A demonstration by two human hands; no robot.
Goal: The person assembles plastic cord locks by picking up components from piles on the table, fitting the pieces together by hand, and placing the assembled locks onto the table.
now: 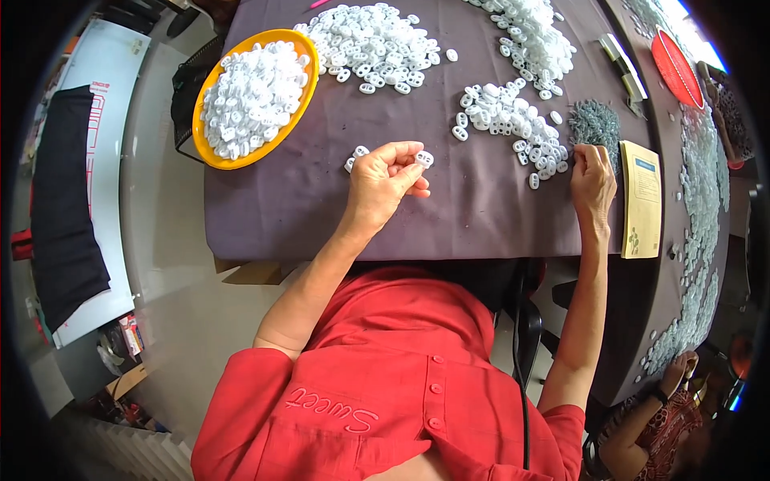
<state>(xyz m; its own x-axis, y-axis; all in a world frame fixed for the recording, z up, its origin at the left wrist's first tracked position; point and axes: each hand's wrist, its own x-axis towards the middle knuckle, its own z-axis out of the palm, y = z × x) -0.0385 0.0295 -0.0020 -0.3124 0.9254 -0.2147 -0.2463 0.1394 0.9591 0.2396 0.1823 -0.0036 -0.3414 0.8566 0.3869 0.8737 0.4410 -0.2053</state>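
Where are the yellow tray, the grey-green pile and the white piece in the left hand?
Yellow tray (pixel 312 66), head view: on its right rim.
Grey-green pile (pixel 593 122), head view: on its middle.
White piece (pixel 425 159), head view: on its exposed face.

The shirt (pixel 393 385) is red — short-sleeved, button-fronted, embroidered.

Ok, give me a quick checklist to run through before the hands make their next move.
1. Left hand has a white oval piece pinched in its fingers: ok.
2. Right hand is at the near edge of the grey pile: ok.
3. Right hand has a part between its fingers: cannot tell; the fingertips hide it.
4. Yellow basket is stocked with white pieces: ok, heaped.
5. Yellow booklet is clear of the right hand: ok, narrow gap.
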